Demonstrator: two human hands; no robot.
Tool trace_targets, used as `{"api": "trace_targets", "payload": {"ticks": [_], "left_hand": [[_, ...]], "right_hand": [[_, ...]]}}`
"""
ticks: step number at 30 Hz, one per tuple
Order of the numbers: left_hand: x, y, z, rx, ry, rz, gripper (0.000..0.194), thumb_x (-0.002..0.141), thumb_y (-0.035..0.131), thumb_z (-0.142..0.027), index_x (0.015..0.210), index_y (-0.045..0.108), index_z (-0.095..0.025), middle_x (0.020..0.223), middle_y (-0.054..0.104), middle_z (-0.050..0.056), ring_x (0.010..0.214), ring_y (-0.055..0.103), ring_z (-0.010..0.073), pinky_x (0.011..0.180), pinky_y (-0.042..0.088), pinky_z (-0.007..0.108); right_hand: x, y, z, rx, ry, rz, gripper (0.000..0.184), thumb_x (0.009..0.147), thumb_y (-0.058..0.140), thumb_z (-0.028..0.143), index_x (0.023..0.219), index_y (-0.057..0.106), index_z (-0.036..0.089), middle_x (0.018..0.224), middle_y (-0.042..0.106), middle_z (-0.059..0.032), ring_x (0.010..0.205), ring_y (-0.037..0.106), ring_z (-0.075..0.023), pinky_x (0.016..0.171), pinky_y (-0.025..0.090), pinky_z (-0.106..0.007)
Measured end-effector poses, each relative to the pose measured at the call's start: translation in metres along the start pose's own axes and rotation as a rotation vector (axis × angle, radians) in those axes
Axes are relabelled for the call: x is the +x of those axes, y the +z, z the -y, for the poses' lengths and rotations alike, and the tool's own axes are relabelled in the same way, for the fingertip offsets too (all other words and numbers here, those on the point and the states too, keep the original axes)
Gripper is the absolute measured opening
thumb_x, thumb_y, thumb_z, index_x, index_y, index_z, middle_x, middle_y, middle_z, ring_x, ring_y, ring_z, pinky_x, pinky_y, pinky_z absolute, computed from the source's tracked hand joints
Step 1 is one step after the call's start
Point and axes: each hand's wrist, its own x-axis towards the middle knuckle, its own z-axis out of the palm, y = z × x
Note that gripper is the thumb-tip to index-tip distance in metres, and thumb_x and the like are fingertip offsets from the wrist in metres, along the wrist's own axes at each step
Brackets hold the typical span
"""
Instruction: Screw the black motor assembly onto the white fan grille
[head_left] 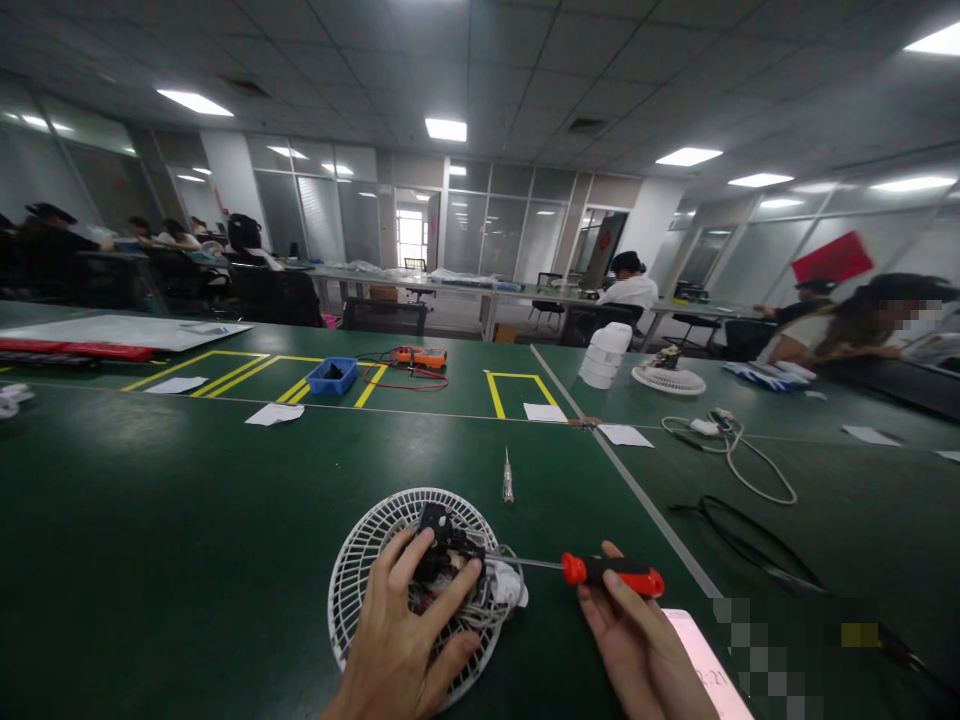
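Note:
A white round fan grille [346, 570] lies on the green table, with a black motor assembly [433, 520] and bundled pale wires [491, 608] on top of it. My left hand [409, 610] rests over the grille, its fingers bent around the motor assembly and steadying it. My right hand [637, 640] grips a red-and-black screwdriver [611, 573] by the handle. Its shaft points left, and the tip meets the side of the motor assembly, where the exact contact is hidden. A small clear-handled screwdriver [508, 485] lies beyond the grille.
Past the yellow tape marks are a blue bin [331, 376] and an orange multimeter [421, 357] with leads. To the right are stacked white containers [604, 355], another grille [669, 378], a pale cable [757, 485] and black cable [757, 550]. A lit phone [701, 655] lies beside my right hand. People sit farther off.

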Motion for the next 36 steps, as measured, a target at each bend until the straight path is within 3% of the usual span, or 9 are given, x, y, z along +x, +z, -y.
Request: {"api": "trace_targets", "payload": {"ticks": [3,9,14,17,20,23,28,31,36], "left_hand": [[-0.0001,-0.0007,-0.0004,-0.004,-0.003,0.004,0.046,0.097,0.052,-0.044,0.143,0.054,-0.037,0.154,0.031,0.012,0.141,0.035,0.0373,0.104,0.047,0.056],[-0.0018,0.0015,-0.0022,-0.021,-0.044,0.012,0.046,0.098,0.048,-0.046,0.144,0.052,-0.039,0.154,0.031,0.012,0.140,0.036,0.0385,0.105,0.045,0.059],[-0.0011,0.0007,-0.0021,-0.007,-0.016,0.006,0.047,0.096,0.053,-0.043,0.143,0.054,-0.038,0.154,0.032,0.012,0.138,0.037,0.0388,0.103,0.047,0.057],[0.0013,-0.0018,-0.0031,-0.002,-0.026,0.009,0.046,0.094,0.057,-0.039,0.140,0.057,-0.037,0.153,0.033,0.011,0.139,0.038,0.0385,0.104,0.048,0.056],[0.0035,-0.0035,-0.0038,-0.005,-0.024,0.002,0.045,0.094,0.058,-0.036,0.139,0.058,-0.036,0.153,0.033,0.012,0.139,0.037,0.0374,0.104,0.048,0.055],[0.0034,-0.0032,-0.0036,-0.008,-0.002,0.000,0.045,0.094,0.057,-0.034,0.140,0.058,-0.036,0.153,0.033,0.013,0.139,0.037,0.0373,0.103,0.049,0.056],[0.0008,-0.0010,-0.0042,-0.020,-0.030,-0.009,0.044,0.095,0.057,-0.034,0.139,0.058,-0.034,0.153,0.032,0.013,0.140,0.036,0.0380,0.105,0.046,0.058],[0.0019,-0.0006,-0.0050,-0.036,-0.038,-0.004,0.043,0.096,0.056,-0.034,0.139,0.058,-0.035,0.154,0.032,0.013,0.140,0.036,0.0372,0.106,0.045,0.059],[0.0048,-0.0024,-0.0059,-0.066,-0.064,-0.019,0.042,0.095,0.058,-0.028,0.136,0.061,-0.035,0.157,0.029,0.013,0.142,0.036,0.0357,0.107,0.044,0.058]], "right_hand": [[0.0003,0.0007,0.0010,0.014,0.009,0.011,0.068,0.057,0.093,0.024,0.119,0.064,0.024,0.109,0.074,-0.0033,0.108,0.069,-0.0228,0.094,0.055,-0.034],[0.0016,-0.0001,-0.0009,-0.061,0.026,0.029,0.072,0.062,0.094,0.037,0.126,0.061,0.028,0.094,0.075,-0.0019,0.079,0.070,-0.0175,0.077,0.058,-0.031],[-0.0031,0.0050,0.0023,-0.029,-0.005,0.010,0.069,0.055,0.094,0.027,0.117,0.066,0.027,0.106,0.073,-0.0015,0.107,0.068,-0.0237,0.096,0.054,-0.038],[-0.0020,0.0034,0.0023,-0.033,-0.010,0.033,0.063,0.053,0.094,0.027,0.110,0.068,0.026,0.105,0.074,-0.0023,0.112,0.066,-0.0264,0.102,0.051,-0.042],[0.0016,-0.0010,-0.0007,-0.033,-0.008,0.035,0.056,0.060,0.093,0.035,0.110,0.068,0.026,0.098,0.074,-0.0023,0.102,0.070,-0.0254,0.096,0.054,-0.045],[0.0034,-0.0031,-0.0033,-0.061,-0.008,0.025,0.060,0.064,0.092,0.037,0.116,0.065,0.027,0.093,0.073,-0.0008,0.088,0.071,-0.0211,0.085,0.058,-0.038],[-0.0005,0.0010,-0.0008,-0.011,0.004,-0.003,0.073,0.056,0.094,0.023,0.122,0.063,0.024,0.104,0.074,-0.0033,0.103,0.070,-0.0220,0.093,0.056,-0.033],[-0.0011,0.0025,0.0003,-0.005,0.030,0.001,0.068,0.053,0.093,0.018,0.115,0.065,0.023,0.109,0.074,-0.0034,0.110,0.068,-0.0226,0.097,0.055,-0.033],[0.0048,-0.0021,-0.0039,-0.030,0.020,-0.009,0.061,0.061,0.094,0.033,0.113,0.064,0.026,0.096,0.074,-0.0014,0.096,0.072,-0.0220,0.084,0.060,-0.034]]}}
